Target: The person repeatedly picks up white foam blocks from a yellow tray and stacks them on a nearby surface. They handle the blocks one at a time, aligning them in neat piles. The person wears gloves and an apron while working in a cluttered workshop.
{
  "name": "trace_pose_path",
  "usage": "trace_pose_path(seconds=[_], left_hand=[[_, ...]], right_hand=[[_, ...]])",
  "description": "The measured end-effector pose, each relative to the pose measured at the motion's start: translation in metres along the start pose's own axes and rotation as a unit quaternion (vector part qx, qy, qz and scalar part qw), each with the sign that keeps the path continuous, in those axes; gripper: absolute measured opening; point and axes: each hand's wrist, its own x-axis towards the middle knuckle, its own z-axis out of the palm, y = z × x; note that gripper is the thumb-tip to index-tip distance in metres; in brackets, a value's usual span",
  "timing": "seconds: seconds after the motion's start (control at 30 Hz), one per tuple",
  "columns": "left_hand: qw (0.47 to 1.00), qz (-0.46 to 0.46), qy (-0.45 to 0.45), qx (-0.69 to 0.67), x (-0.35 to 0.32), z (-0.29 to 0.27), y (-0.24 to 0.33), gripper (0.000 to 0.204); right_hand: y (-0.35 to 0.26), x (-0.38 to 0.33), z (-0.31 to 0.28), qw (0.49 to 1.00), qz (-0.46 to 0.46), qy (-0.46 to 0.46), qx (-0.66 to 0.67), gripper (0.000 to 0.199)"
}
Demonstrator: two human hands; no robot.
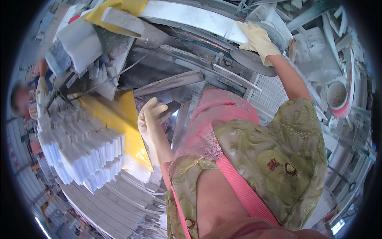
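My right hand point(258, 39), in a pale yellow rubber glove, rests on the near end of a long white curved stone strip point(187, 16) that lies on the cutting machine, beside a round grey saw blade point(251, 61). My left hand point(150, 119), gloved the same way, hangs free with fingers spread above a yellow sheet point(119, 115), holding nothing. It is close to a stack of white stone strips point(85, 149) on my left. A pink apron and green patterned sleeves fill the lower middle.
A white perforated panel point(268, 93) sits below the blade. Grey stone slabs point(167, 81) lie across the machine bed. Another person's gloved hand point(41, 87) works at the far left. A round bowl point(337, 95) stands at the right. Curved stone strips point(111, 207) lie on the floor.
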Motion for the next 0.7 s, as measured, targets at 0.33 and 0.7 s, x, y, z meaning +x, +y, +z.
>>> trace_pose_path(seconds=[0.33, 0.7], left_hand=[[0.996, -0.018, 0.087, 0.024, -0.032, -0.070, -0.018, 0.038], [0.993, -0.021, 0.097, -0.060, -0.100, -0.163, -0.062, 0.044]], right_hand=[[-0.017, 0.027, 0.025, 0.997, -0.002, -0.046, -0.055, 0.068], [-0.007, 0.068, -0.048, 0.995, -0.048, -0.019, 0.080, 0.041]])
